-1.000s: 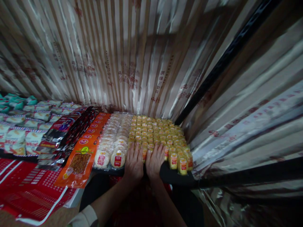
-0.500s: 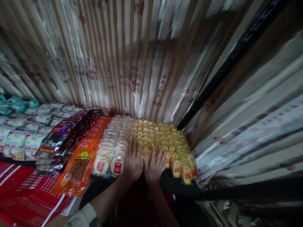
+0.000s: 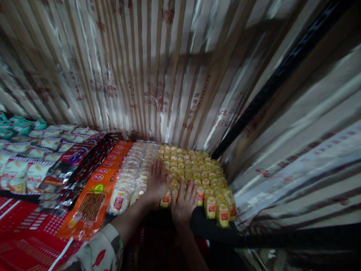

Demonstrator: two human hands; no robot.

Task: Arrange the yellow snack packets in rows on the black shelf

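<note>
Rows of small yellow wrapped cakes (image 3: pixel 194 165) cover the right part of the shelf. My right hand (image 3: pixel 184 201) lies palm down against the front of these rows, fingers stretched forward. To its left, my left hand (image 3: pixel 158 182) rests flat where the yellow cakes meet two rows of clear-wrapped round white cakes (image 3: pixel 120 199). Its fingers point forward and slightly apart, and its palm hides part of both kinds. Neither hand has anything in its grip. An orange snack packet (image 3: pixel 91 199) lies just left of the white cakes.
Dark shiny packets (image 3: pixel 76 158) overlap left of the orange ones. Further left lie white snack packets (image 3: pixel 39 171) and green packets (image 3: pixel 22 126). A red plastic basket (image 3: pixel 31 233) stands in front. Behind hangs a striped, printed curtain (image 3: pixel 135 67), with a dark pole (image 3: pixel 270 82) slanting at right.
My left hand has slid forward and a little left over the cakes, uncovering a yellow cake near the front edge. My right hand stays nearly in place.
</note>
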